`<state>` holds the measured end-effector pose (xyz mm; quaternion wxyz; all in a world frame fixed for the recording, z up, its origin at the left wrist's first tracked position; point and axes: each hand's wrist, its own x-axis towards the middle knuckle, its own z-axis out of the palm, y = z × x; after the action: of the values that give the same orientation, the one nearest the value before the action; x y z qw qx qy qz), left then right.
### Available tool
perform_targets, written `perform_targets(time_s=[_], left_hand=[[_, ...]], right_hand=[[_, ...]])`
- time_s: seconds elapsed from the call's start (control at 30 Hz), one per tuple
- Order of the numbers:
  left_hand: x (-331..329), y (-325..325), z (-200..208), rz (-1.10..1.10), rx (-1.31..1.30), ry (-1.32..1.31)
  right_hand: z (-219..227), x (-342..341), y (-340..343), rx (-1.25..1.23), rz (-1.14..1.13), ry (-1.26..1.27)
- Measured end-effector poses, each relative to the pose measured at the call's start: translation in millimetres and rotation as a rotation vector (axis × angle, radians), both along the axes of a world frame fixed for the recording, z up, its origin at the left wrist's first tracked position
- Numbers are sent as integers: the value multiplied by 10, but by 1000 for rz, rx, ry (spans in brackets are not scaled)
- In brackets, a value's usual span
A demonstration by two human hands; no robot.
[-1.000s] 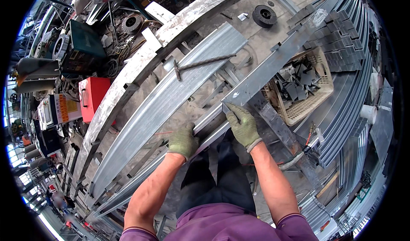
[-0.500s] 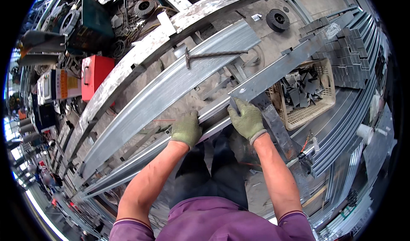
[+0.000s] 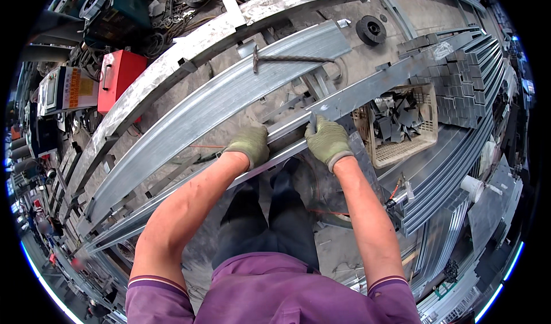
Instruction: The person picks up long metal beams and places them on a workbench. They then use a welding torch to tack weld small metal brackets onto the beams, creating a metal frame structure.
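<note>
A long galvanized steel channel [image 3: 290, 133] runs diagonally in front of me, its open side facing up. My left hand [image 3: 250, 144], in a green work glove, is closed over the channel's far edge. On the other side, my right hand [image 3: 329, 142], gloved alike, pinches a small grey metal plate [image 3: 313, 119] at the channel, beside the end of a flat steel beam [image 3: 373, 91]. Part of the plate is hidden by the fingers. Beyond lies a wide steel channel [image 3: 218, 97], with a T-shaped hammer-like tool [image 3: 293, 58] of twisted bar on top.
Right of me stands a cream plastic crate [image 3: 404, 153] of metal offcuts, near stacked steel pieces [image 3: 456, 85] and long profiles [image 3: 453, 180]. A curved steel beam [image 3: 201, 51] spans the far side. A black spool [image 3: 371, 31] and a red box [image 3: 120, 80] lie farther off.
The whole view has shifted slightly, so the channel and both hands appear higher in the picture. Both hands keep nearly the same places on the channel.
</note>
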<state>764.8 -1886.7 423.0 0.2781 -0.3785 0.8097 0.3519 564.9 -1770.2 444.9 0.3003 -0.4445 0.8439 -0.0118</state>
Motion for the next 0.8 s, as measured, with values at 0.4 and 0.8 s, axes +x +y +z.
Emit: perform_targets(time_s=[0.4, 0.8], left_hand=[[-38, 60, 133, 47, -39, -1], [-87, 37, 21, 77, 24, -11]], right_hand=[[7, 23, -51, 73, 32, 55], [-21, -228, 26, 24, -16, -237]])
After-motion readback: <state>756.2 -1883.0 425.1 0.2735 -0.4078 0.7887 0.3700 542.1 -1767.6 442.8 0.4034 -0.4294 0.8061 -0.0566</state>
